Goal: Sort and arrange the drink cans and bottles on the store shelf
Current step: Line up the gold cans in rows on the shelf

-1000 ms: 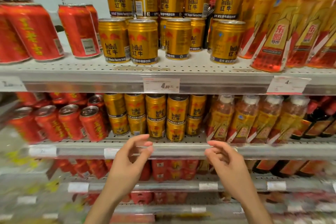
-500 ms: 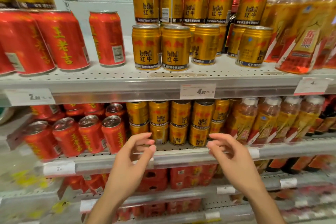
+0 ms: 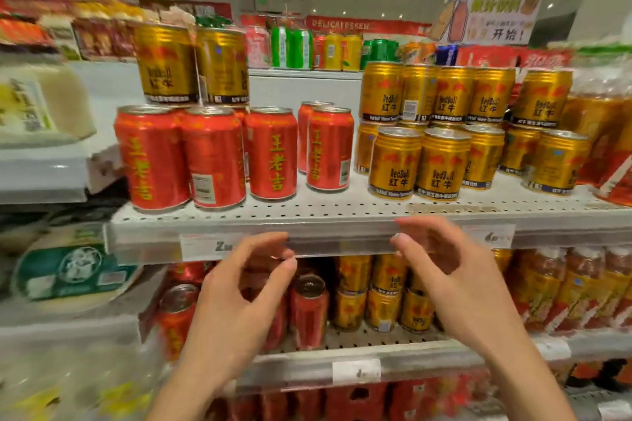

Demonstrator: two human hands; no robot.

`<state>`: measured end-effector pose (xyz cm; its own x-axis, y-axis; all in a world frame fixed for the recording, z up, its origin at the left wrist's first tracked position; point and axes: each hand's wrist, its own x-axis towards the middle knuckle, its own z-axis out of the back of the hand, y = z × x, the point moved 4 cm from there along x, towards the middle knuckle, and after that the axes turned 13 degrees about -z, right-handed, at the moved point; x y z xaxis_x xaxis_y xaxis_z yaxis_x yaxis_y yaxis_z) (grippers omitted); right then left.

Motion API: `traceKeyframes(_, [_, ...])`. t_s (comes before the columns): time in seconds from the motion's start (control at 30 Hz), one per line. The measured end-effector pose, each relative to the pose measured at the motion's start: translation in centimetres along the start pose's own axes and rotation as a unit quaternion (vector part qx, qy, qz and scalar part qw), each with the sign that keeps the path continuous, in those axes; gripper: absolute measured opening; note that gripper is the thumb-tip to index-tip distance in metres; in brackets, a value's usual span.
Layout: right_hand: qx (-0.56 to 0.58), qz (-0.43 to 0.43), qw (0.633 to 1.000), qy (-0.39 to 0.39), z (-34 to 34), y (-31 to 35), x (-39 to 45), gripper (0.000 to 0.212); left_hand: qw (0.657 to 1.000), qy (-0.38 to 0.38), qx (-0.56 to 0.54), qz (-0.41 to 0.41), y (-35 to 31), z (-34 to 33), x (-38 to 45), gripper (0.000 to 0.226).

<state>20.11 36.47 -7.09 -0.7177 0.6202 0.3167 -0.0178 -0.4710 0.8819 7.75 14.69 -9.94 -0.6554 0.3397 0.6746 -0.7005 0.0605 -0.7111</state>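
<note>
Red herbal-tea cans [image 3: 272,154] stand in a group on the left of the top shelf [image 3: 342,212]. Two gold Red Bull cans [image 3: 191,67] are stacked on top of the red ones. More gold Red Bull cans [image 3: 444,161] fill the shelf's right side in two layers. My left hand [image 3: 239,294] and my right hand [image 3: 455,280] hover empty in front of the shelf's front rail, fingers loosely curved, palms facing each other. Neither hand touches a can.
Orange drink bottles [image 3: 598,133] stand at the far right. The shelf below holds red cans [image 3: 309,311], gold cans [image 3: 383,301] and bottles [image 3: 564,294]. White and green packages [image 3: 71,270] sit in the unit to the left. Price tags line the rails.
The view has risen and swung left, so the top shelf now sits lower and the red cans are central. Both hands have lifted to the top shelf's rail, still empty.
</note>
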Motion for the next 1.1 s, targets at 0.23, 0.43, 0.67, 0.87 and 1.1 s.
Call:
traceKeyframes(0.23, [-0.010, 0.155, 0.987, 0.026, -3.6, 9.2, 5.7, 0.014, 0.976, -0.064, 0.151, -0.142, -4.4, 6.3, 6.1, 0.021])
traceKeyframes(0.43, [-0.097, 0.256, 0.961, 0.023, -6.8, 15.3, 10.5, 0.019, 0.940, -0.084, 0.269, -0.195, -6.3, 10.5, 12.6, 0.024])
traceKeyframes(0.67, [-0.163, 0.296, 0.940, 0.042, -12.3, 19.7, 15.2, 0.040, 0.879, -0.089, 0.430, -0.186, -5.2, 13.4, 19.5, 0.048])
traceKeyframes(0.87, [-0.154, 0.251, 0.951, 0.090, -14.5, 21.8, 17.2, 0.050, 0.925, -0.052, 0.360, -0.110, -3.9, 14.2, 21.7, 0.050])
traceKeyframes(1.1, [-0.097, 0.233, 0.960, 0.122, -16.0, 20.7, 17.4, 0.049, 0.940, -0.041, 0.323, -0.104, -3.1, 13.8, 21.3, 0.052])
